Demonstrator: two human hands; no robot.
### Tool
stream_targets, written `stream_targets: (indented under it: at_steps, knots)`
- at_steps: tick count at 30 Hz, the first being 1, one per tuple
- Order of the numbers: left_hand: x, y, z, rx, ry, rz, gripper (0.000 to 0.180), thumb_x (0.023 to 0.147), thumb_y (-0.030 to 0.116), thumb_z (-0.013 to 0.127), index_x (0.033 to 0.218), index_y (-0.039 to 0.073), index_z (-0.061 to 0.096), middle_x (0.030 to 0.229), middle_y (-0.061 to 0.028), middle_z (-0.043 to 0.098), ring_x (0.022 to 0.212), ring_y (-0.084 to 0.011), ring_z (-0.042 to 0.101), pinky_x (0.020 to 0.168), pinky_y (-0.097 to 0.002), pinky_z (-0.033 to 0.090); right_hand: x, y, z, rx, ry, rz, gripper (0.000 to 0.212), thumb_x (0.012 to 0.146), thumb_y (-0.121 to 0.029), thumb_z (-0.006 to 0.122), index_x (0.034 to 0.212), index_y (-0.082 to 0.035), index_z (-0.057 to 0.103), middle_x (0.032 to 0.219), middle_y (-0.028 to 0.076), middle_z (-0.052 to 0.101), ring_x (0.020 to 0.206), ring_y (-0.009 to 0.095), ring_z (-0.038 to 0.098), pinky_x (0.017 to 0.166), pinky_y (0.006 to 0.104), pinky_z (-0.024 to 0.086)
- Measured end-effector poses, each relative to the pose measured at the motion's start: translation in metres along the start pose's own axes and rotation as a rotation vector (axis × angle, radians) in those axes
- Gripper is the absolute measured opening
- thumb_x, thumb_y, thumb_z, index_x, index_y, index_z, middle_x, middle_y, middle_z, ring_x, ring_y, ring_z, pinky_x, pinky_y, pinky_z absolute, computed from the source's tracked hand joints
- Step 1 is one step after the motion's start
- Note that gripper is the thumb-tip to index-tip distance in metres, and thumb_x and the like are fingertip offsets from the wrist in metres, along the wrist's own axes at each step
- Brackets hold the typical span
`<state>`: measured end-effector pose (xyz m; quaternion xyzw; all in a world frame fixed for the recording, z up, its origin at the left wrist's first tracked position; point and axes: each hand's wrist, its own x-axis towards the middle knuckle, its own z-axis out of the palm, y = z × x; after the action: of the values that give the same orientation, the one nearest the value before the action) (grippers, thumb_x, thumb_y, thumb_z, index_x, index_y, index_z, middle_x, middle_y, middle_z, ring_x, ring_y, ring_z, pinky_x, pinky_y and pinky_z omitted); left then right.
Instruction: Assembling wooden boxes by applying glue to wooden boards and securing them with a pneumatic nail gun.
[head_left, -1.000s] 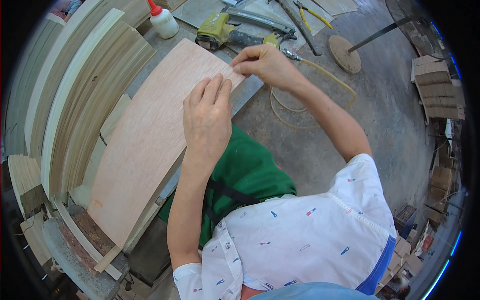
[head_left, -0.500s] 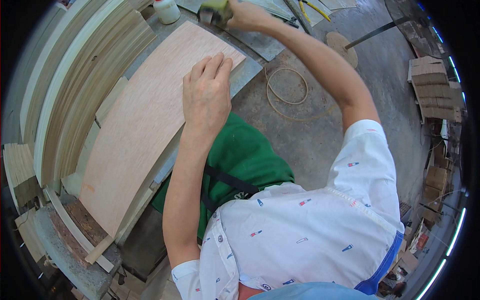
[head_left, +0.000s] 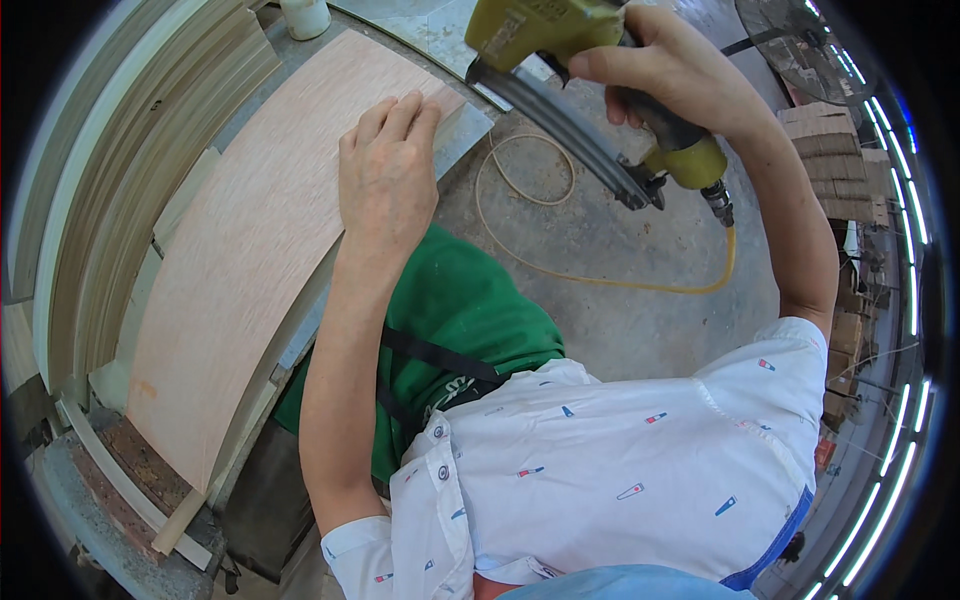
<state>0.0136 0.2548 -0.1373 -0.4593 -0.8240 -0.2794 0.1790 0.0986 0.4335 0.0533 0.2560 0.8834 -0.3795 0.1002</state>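
My left hand (head_left: 388, 175) lies on a curved, pale plywood panel (head_left: 250, 220), its fingers stretched over the surface near the far right corner; the thumb is hidden. Raised at the upper right, my right hand (head_left: 670, 65) is wrapped round the black grip of an olive-green air nail gun (head_left: 540, 35). The gun's long dark magazine slants down to the right, apart from the panel. From the fitting at the grip's end runs a yellow air hose (head_left: 640, 287). Under the panel's near edge shows a wooden frame piece (head_left: 245, 425).
Stacked curved wooden strips (head_left: 150, 160) stand left of the panel. A white bottle (head_left: 305, 17) is beyond it. At the lower left, a thin bent strip (head_left: 125, 485) lies on a worn bench end (head_left: 80, 510). Stacked wooden pieces (head_left: 830, 150) stand at the far right.
My right hand has brought the nail gun back from the far side, nearer and to the right, up in the air. My left hand stays on the panel. The view has shifted slightly.
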Motion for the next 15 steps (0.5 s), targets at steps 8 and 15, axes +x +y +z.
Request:
stream_targets:
  at_steps: [8, 15]
  knots:
    - [-0.002, -0.001, -0.001, 0.0, -0.012, -0.012, 0.033, 0.08, 0.002, 0.054, 0.111, 0.004, 0.063, 0.12, -0.0076, 0.059, 0.115, -0.0255, 0.051, 0.092, -0.0397, 0.042, 0.015, 0.03, 0.016, -0.058, -0.044, -0.256, 0.04, 0.083, -0.028, 0.065, 0.103, 0.005, 0.056, 0.067, 0.007, 0.059, 0.05, 0.011, 0.058, 0.046, 0.0211, 0.047]
    - [-0.001, -0.002, -0.001, -0.008, -0.007, -0.009, 0.032, 0.08, 0.002, 0.055, 0.111, 0.004, 0.064, 0.12, -0.0075, 0.059, 0.115, -0.0253, 0.051, 0.092, -0.0397, 0.041, 0.009, 0.005, 0.01, -0.036, -0.102, -0.03, 0.026, 0.084, -0.019, 0.063, 0.093, 0.004, 0.06, 0.067, 0.005, 0.06, 0.053, 0.011, 0.057, 0.049, 0.0235, 0.044]
